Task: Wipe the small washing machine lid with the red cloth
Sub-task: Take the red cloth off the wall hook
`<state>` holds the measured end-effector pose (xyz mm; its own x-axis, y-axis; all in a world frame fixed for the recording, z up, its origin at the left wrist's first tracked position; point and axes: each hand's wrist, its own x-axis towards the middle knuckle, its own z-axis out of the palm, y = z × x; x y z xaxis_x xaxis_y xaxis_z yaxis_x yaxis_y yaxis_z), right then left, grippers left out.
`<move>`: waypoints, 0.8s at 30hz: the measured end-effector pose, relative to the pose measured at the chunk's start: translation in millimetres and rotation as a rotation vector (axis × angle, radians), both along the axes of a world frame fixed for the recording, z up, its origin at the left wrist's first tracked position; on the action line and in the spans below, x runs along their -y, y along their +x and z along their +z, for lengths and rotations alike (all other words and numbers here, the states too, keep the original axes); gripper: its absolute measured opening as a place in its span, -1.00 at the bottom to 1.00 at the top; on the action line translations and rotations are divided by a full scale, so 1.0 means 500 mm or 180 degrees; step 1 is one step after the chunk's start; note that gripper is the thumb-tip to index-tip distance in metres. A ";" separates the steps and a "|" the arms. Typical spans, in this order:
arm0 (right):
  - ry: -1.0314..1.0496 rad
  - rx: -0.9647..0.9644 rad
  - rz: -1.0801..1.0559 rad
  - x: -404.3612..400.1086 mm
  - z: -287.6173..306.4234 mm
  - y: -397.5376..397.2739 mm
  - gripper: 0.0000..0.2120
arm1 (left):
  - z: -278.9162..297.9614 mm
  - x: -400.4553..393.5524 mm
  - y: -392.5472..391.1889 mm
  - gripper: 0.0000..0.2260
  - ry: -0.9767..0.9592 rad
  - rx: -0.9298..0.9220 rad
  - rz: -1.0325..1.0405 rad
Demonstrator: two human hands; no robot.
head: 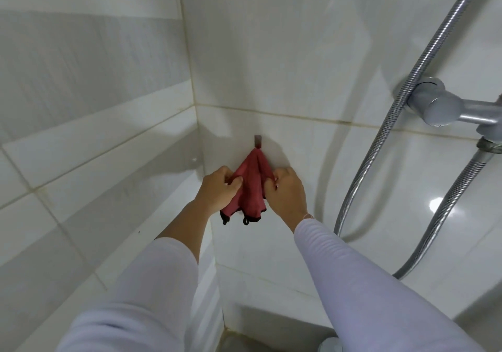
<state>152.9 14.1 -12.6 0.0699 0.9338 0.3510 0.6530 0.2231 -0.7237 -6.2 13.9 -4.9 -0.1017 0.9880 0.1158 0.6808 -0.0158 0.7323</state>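
Note:
The red cloth [251,186], edged in black, hangs by its top from a small metal hook [257,142] on the white tiled wall, near the room's corner. My left hand [218,188] pinches the cloth's left side between thumb and fingers. My right hand [285,191] grips its right edge with curled fingers. Both hands pull the cloth's sides apart a little below the hook. The small washing machine and its lid are not in view.
A chrome shower mixer [445,106] juts from the wall at the right, with two ribbed metal hoses [380,145] looping down beside my right arm. White tiled walls meet in a corner [198,140] left of the hook. A white rounded object [330,345] shows at the bottom edge.

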 end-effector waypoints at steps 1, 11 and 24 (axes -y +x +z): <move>0.0038 -0.0011 -0.0009 0.003 0.002 0.002 -0.92 | 0.005 0.004 -0.005 -0.82 -0.0048 0.0013 -0.0010; -0.0161 -0.0538 0.0024 0.040 0.071 0.021 -0.78 | 0.056 0.045 -0.024 -0.78 -0.0142 -0.0004 -0.0126; -0.0790 -0.1456 0.0328 0.134 0.158 -0.003 -0.83 | 0.143 0.134 0.028 -0.50 -0.0722 0.0968 -0.0557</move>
<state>151.6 -52.9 66.4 0.0677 0.9950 0.0737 0.2418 0.0553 -0.9688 7.5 -53.2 66.6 0.0740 0.9905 -0.1160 0.4343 0.0727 0.8978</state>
